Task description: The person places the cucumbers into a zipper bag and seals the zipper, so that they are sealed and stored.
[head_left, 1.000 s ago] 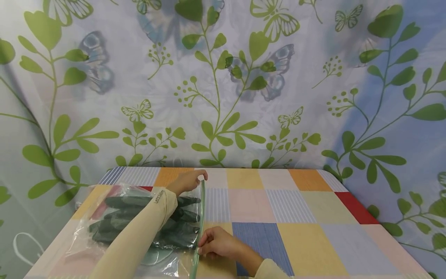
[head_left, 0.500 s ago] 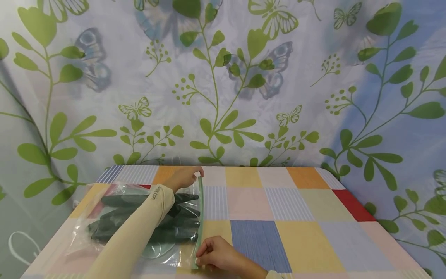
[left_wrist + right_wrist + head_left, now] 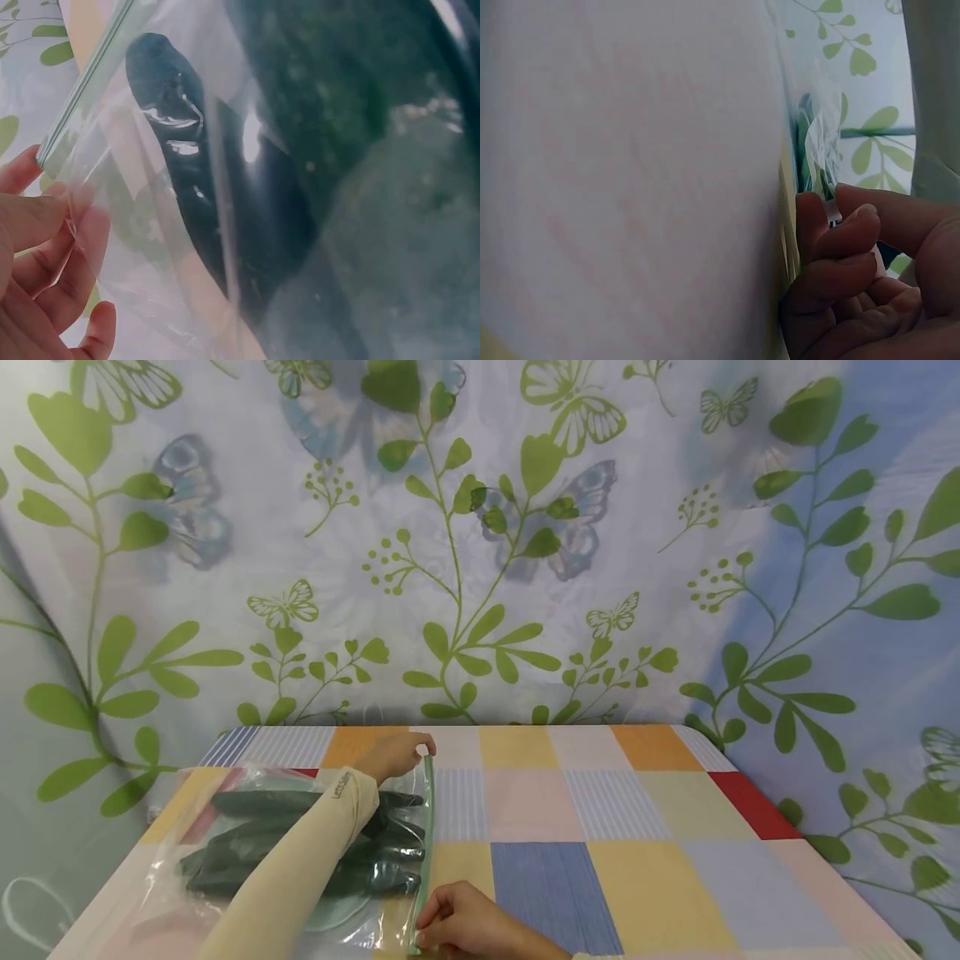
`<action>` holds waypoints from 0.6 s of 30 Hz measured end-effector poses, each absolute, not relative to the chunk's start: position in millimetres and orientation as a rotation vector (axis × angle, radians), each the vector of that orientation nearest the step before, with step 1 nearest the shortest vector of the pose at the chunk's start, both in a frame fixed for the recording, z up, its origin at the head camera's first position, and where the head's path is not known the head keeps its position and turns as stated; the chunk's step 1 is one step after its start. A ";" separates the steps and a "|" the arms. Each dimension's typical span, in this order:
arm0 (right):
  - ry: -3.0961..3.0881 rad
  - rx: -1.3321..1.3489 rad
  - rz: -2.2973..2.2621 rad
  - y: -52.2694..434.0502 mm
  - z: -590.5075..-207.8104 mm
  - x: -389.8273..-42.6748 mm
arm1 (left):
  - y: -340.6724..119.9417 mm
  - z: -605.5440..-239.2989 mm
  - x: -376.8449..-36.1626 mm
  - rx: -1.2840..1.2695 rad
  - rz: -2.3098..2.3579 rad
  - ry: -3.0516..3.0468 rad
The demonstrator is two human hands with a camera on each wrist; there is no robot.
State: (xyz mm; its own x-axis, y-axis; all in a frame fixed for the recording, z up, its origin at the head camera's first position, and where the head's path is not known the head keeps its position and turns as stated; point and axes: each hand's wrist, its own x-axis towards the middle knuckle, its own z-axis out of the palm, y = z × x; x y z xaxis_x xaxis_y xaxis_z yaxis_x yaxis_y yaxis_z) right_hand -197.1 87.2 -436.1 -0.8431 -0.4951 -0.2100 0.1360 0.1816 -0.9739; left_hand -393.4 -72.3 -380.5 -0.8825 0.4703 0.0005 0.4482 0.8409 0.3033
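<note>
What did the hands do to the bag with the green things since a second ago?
The right hand slid along the green zip strip of the clear plastic bag toward the person, from about halfway down to the near end, pinching it all the way. The left hand kept its grip on the strip's far end. The bag, the dark green vegetables inside and the checked tablecloth stayed put.

Small dark lettering on the cuff of the cream sleeve [image 3: 341, 787] near the left wrist, too small and tilted to read with certainty, no other legible text, labels, brands or numbers anywhere
</note>
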 end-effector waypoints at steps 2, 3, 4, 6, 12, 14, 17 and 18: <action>1.965 -0.348 -1.699 87.8 -439.0 -198.2 | -71.7 -385.6 -395.4 0.722 0.452 2.944; 1.951 -0.352 -1.695 88.2 -440.5 -198.9 | -71.7 -388.1 -396.0 0.719 0.461 2.934; 1.938 -0.359 -1.689 88.6 -442.1 -199.6 | -71.7 -391.1 -396.8 0.723 0.464 2.935; 1.916 -0.371 -1.674 89.0 -445.1 -201.0 | -71.7 -396.9 -397.4 0.723 0.477 2.924; 1.886 -0.411 -1.648 89.8 -452.4 -206.1 | -71.3 -407.9 -400.1 0.717 0.500 2.893; 1.885 -0.405 -1.655 90.4 -452.2 -207.1 | -69.9 -408.0 -402.5 0.725 0.518 2.880; 1.895 -0.398 -1.667 92.6 -450.3 -208.7 | -65.9 -405.7 -407.4 0.765 0.534 2.850; 1.902 -0.402 -1.669 93.5 -449.3 -209.2 | -64.1 -404.2 -409.2 0.784 0.528 2.841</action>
State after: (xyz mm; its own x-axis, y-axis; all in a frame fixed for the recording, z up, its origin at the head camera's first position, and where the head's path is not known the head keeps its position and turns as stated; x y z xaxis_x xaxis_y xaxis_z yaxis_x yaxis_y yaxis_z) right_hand -209.2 93.5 -449.3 -0.7916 -0.5704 -0.2191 0.1429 0.1758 -0.9740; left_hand -409.2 -64.1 -404.2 -0.8527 0.5202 -0.0476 0.4684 0.8018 0.3711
